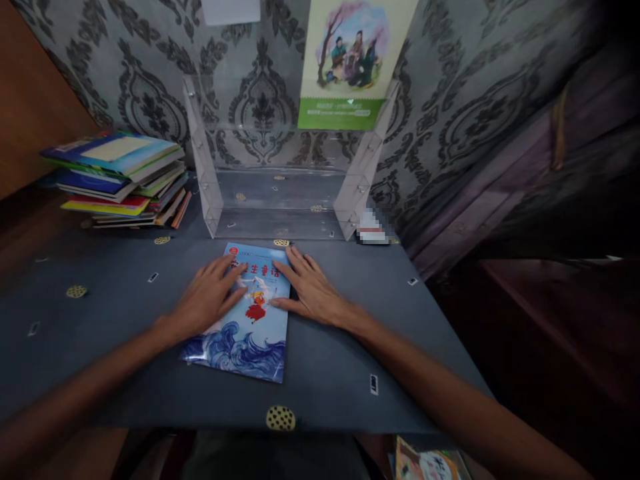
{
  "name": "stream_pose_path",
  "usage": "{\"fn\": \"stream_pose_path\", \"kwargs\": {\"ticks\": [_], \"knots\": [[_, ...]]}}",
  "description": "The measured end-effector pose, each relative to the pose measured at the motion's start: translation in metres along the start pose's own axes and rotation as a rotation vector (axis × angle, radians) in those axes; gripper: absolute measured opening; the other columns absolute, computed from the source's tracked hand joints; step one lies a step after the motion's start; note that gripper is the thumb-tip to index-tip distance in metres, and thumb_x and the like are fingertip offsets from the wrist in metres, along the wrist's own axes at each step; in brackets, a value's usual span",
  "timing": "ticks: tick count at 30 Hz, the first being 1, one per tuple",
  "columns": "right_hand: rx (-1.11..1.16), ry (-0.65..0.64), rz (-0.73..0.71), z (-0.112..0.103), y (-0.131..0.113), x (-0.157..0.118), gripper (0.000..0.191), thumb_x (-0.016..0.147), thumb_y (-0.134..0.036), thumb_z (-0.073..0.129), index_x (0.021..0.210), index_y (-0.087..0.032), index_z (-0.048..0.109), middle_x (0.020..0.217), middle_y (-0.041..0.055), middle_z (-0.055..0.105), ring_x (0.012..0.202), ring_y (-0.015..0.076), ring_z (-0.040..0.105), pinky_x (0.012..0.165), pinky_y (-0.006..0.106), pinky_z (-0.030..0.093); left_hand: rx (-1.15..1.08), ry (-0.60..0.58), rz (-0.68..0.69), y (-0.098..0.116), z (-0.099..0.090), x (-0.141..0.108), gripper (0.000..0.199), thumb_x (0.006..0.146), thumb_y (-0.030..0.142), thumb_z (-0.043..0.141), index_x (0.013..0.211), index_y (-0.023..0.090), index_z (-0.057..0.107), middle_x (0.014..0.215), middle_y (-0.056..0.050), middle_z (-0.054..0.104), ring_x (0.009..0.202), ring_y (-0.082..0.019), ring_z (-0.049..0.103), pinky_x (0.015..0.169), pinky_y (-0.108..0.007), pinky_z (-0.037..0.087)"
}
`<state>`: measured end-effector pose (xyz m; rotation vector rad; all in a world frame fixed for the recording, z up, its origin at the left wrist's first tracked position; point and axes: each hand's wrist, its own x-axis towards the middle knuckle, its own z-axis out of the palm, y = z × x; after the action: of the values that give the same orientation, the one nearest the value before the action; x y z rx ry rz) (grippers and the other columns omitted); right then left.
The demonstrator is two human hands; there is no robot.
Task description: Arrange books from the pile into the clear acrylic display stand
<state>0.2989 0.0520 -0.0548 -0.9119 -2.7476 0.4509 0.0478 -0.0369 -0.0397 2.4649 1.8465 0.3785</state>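
Observation:
A light blue book (pixel 265 333) with red lettering and painted waves lies flat and closed on the dark grey table, slightly turned. My left hand (pixel 210 293) rests over its left edge, fingers spread across the cover. On the opposite side, my right hand (pixel 313 287) lies along the right edge, with its fingers apart and the thumb on the cover. Both hands are open, and they hide parts of the title and the upper sides of the book. Just behind the book stands a clear acrylic rack (pixel 280 190).
A green and cream book (pixel 337 112) leans high on the rack. At the back left is an uneven stack of books (pixel 125 180). A pixelated item (pixel 373 227) sits beside the rack's right foot. Another colourful book (pixel 425 461) shows below the table's front edge.

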Motion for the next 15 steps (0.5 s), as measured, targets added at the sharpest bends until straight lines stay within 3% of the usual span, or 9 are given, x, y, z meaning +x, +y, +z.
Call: {"fn": "stream_pose_path", "kwargs": {"ticks": [3, 6, 9, 12, 15], "knots": [[0.003, -0.012, -0.003, 0.000, -0.001, -0.003, 0.094, 0.085, -0.081, 0.044, 0.154, -0.019, 0.035, 0.166, 0.0185, 0.018, 0.154, 0.0388, 0.013, 0.122, 0.061, 0.018, -0.012, 0.015, -0.174, -0.005, 0.004, 0.008, 0.053, 0.099, 0.046, 0.044, 0.142, 0.015, 0.050, 0.154, -0.022, 0.043, 0.136, -0.040, 0.046, 0.106, -0.059, 0.042], [0.008, -0.013, -0.008, 0.001, -0.001, -0.005, 0.092, 0.085, -0.081, 0.042, 0.154, -0.020, 0.034, 0.166, 0.0182, 0.017, 0.154, 0.0382, 0.013, 0.122, 0.060, 0.018, -0.217, 0.078, -0.184, -0.007, 0.005, 0.012, 0.056, 0.095, 0.044, 0.050, 0.143, 0.017, 0.046, 0.149, -0.019, 0.048, 0.136, -0.036, 0.048, 0.110, -0.056, 0.040], [0.017, -0.010, -0.012, 0.001, 0.000, -0.006, 0.093, 0.086, -0.081, 0.041, 0.153, -0.018, 0.034, 0.166, 0.0193, 0.016, 0.154, 0.0390, 0.012, 0.122, 0.061, 0.017, -0.599, 0.171, -0.265, -0.015, 0.002, 0.016, 0.060, 0.087, 0.044, 0.060, 0.141, 0.021, 0.047, 0.143, -0.015, 0.054, 0.130, -0.033, 0.053, 0.109, -0.052, 0.044], [0.033, 0.005, -0.018, 0.003, 0.001, -0.006, 0.092, 0.086, -0.081, 0.042, 0.153, -0.018, 0.034, 0.167, 0.0191, 0.015, 0.154, 0.0391, 0.011, 0.123, 0.062, 0.016, -1.035, 0.266, -0.520, -0.026, -0.004, 0.022, 0.056, 0.080, 0.034, 0.071, 0.132, 0.022, 0.054, 0.135, -0.012, 0.061, 0.120, -0.029, 0.062, 0.100, -0.044, 0.053], [0.061, 0.025, -0.027, 0.004, 0.003, -0.006, 0.091, 0.086, -0.080, 0.044, 0.154, -0.021, 0.033, 0.167, 0.0166, 0.016, 0.154, 0.0385, 0.011, 0.123, 0.063, 0.016, -1.383, 0.322, -0.739, -0.031, -0.013, 0.029, 0.039, 0.076, 0.014, 0.072, 0.114, 0.017, 0.063, 0.108, -0.009, 0.073, 0.097, -0.021, 0.071, 0.086, -0.031, 0.058]]}}
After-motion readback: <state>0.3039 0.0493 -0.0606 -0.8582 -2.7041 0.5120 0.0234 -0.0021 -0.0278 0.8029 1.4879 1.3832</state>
